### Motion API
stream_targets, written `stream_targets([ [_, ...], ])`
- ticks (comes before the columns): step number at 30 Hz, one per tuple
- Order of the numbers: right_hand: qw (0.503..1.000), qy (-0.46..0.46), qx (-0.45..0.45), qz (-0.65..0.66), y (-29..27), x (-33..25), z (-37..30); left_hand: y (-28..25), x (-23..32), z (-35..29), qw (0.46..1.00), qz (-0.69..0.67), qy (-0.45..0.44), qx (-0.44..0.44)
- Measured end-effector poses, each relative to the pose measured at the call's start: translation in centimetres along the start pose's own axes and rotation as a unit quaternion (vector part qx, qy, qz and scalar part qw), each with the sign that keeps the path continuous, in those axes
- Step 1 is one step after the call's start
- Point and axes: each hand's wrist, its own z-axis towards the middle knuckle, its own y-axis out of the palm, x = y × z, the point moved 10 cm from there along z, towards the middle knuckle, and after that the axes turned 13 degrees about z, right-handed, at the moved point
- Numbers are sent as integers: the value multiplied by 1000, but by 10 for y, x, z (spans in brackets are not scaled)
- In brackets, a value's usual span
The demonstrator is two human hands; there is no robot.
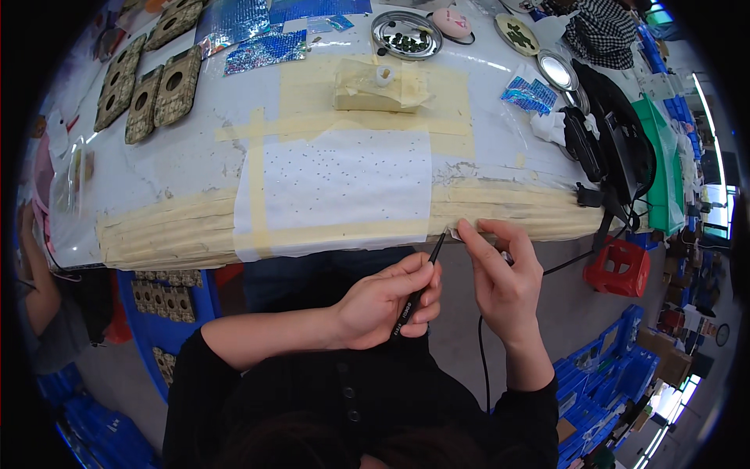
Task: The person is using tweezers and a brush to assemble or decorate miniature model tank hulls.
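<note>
My left hand is closed around a pair of black tweezers, held slanting up to the right. The tips end beside a small whitish piece at the fingertips of my right hand. That hand is closed in a pinch; a small shiny bit shows between its fingers, too small to name. Both hands are just off the table's taped front edge. To their upper left, a white sheet dotted with many tiny dark specks lies taped to the table.
Behind the sheet stands a tape-wrapped block. Farther back is a round metal dish with small dark pieces. Camouflage-patterned cases lie far left. A black bag and green bin stand right; a red stool is below.
</note>
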Motion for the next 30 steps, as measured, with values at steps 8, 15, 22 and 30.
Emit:
stream_targets([
  [8, 1000, 8, 11, -3, 0, 4, 0, 0, -1, 5, 999, -16, 14, -33],
  [15, 999, -4, 0, -48, 2, -2, 2, -1, -2, 8, 1000, 7, -8, 3],
  [22, 1000, -15, 2, -28, 4, -2, 2, -2, 1, 8, 1000, 15, 0, 18],
  [30, 999, -35, 11, -23, 4, -1, 3, -7, 10, 9, 995, 60, 50, 57],
])
